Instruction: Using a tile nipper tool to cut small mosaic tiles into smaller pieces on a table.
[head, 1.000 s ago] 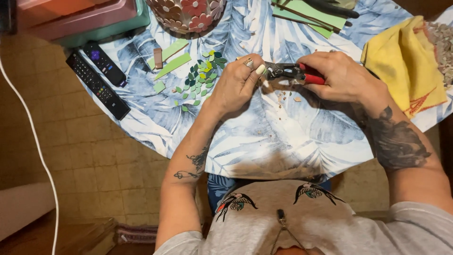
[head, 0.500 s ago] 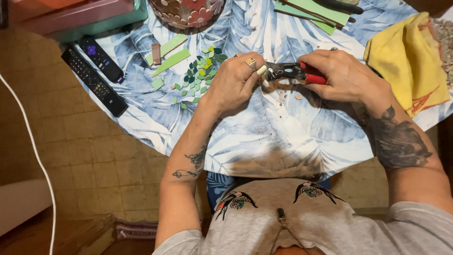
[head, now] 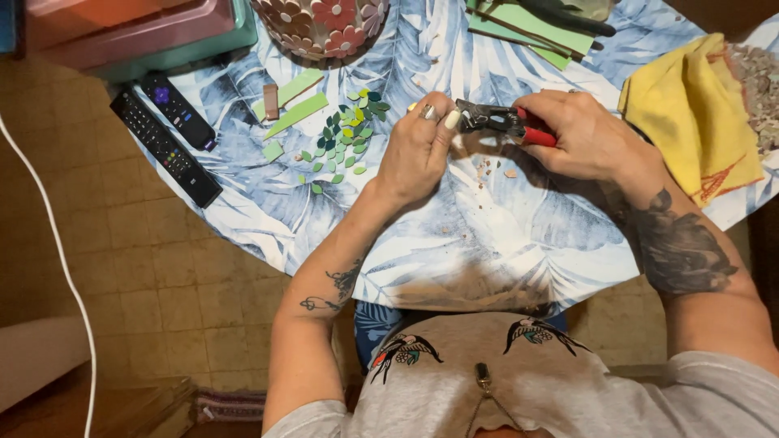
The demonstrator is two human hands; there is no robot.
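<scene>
While the right hand (head: 588,134) is clamped around the red handles of the tile nippers (head: 499,122), I note the left hand (head: 418,150) pinched at the tool's jaws, fingertips together on a small piece I cannot make out. Pale chips (head: 493,170) lie on the leaf-print tablecloth (head: 487,243) just below. In my judgement, fingers this near the jaws risk a nip, and an uneven squeeze could fling fragments towards the green tile pieces (head: 345,134).

One head-worn camera looks steeply down, close over the worktop (head: 503,243) (filling the upper frame), the wearer's chest at the bottom edge, floor at left.
</scene>
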